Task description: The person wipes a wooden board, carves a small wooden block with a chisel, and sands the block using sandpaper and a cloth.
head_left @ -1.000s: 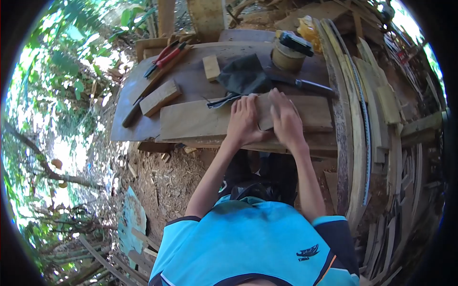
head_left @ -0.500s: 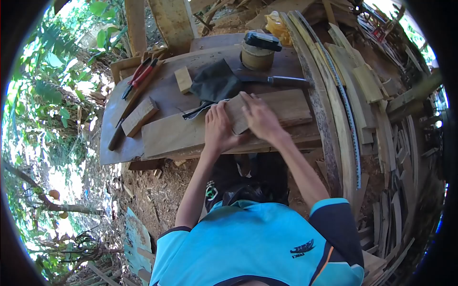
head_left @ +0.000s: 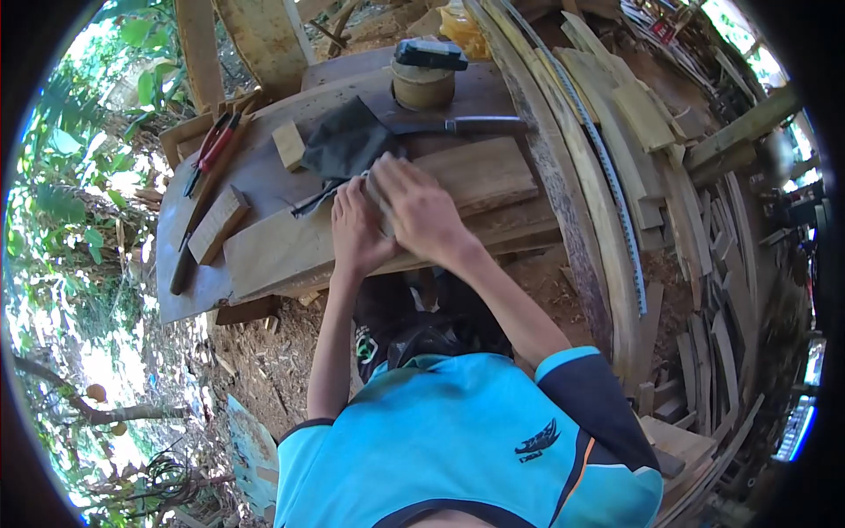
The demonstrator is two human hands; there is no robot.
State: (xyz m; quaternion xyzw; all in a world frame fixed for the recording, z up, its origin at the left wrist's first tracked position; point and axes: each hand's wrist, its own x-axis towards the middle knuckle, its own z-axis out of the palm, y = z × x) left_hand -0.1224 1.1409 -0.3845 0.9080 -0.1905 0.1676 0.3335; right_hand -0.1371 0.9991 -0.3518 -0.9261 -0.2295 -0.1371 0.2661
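Observation:
A short wooden block (head_left: 385, 211) sits on a longer plank (head_left: 282, 244) across the workbench, mostly covered by my hands. My left hand (head_left: 356, 231) is closed around the block's left side, fingers over its top. My right hand (head_left: 422, 209) lies over the block with its fingers stretched out and slightly blurred. Whether anything is under the right palm is hidden. Just beyond my fingers lies a dark cloth (head_left: 348, 139), with a dark strip at its near edge by my left fingertips.
On the bench (head_left: 189, 286) are red-handled pliers (head_left: 216, 150), small wood blocks (head_left: 220, 225), a knife (head_left: 458, 126) and a round container (head_left: 422, 88) with a dark device (head_left: 431, 55) on top. Long boards (head_left: 563, 167) and a toothed saw blade (head_left: 607, 150) lie along the right.
The whole view has shifted, with the bench now further left. My right hand has moved left across the block, covering more of it and coming against my left hand.

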